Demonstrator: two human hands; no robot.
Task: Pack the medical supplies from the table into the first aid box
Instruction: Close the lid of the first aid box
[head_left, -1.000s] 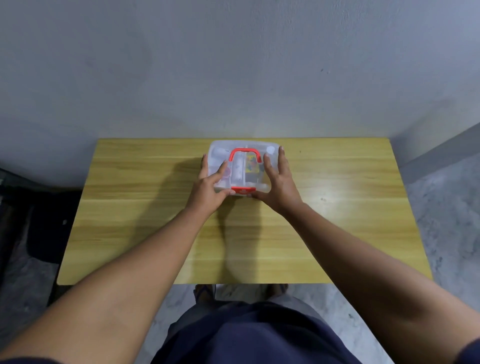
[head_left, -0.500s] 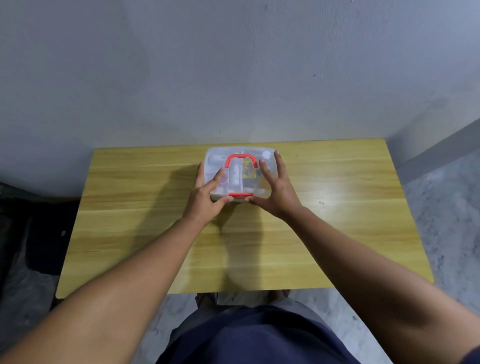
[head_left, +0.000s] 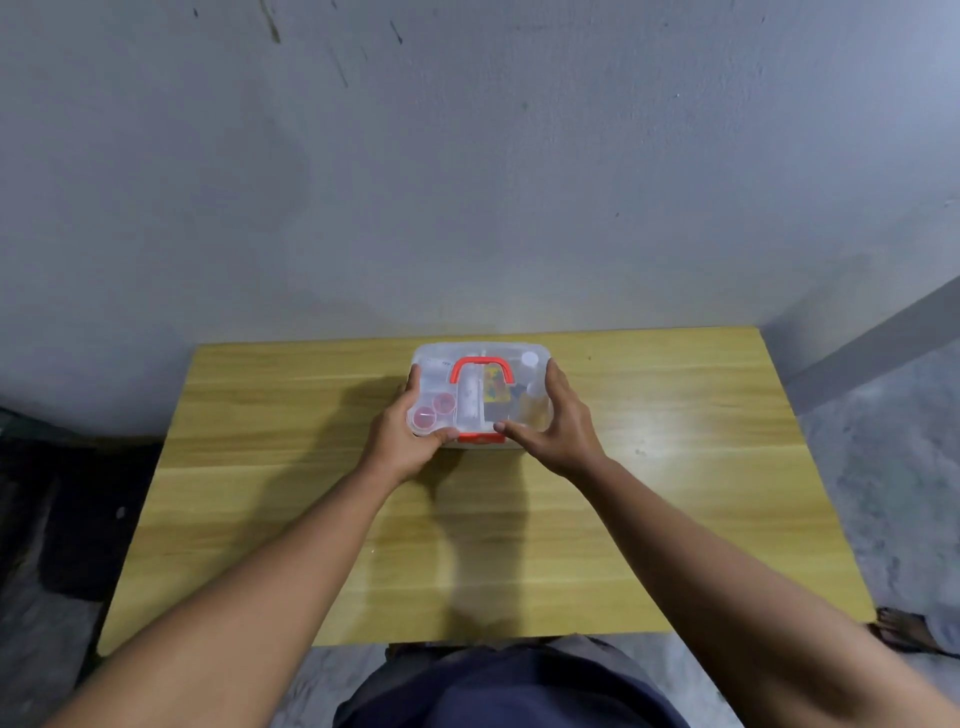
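A clear plastic first aid box (head_left: 480, 364) with a red handle and a red front latch sits near the far edge of the wooden table (head_left: 675, 493). Its lid is down. Through the lid I see two small pink cups, a white tube, a colourful packet and a white bottle cap. My left hand (head_left: 402, 436) grips the box's near left corner, thumb on the front edge. My right hand (head_left: 558, 423) cups the near right corner, thumb by the latch, fingers up the right side.
A grey wall rises right behind the table. Dark objects lie on the floor to the left. A sandalled foot (head_left: 906, 631) of another person shows at the lower right, by the table's near corner.
Both hands have slid outward from the middle of the lid to the box's near corners. The view has tilted up, showing more wall.
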